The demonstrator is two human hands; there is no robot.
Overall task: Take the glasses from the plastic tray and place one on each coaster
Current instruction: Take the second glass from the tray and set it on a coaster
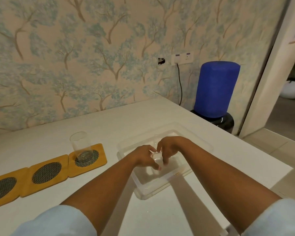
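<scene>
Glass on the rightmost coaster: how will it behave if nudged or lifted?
The glass is tall and narrow, standing upright, so a push near the rim would likely tip it. It looks empty, so probably light. Its smooth clear wall may be slippery and fragile. The coaster mesh might resist sliding.
</scene>
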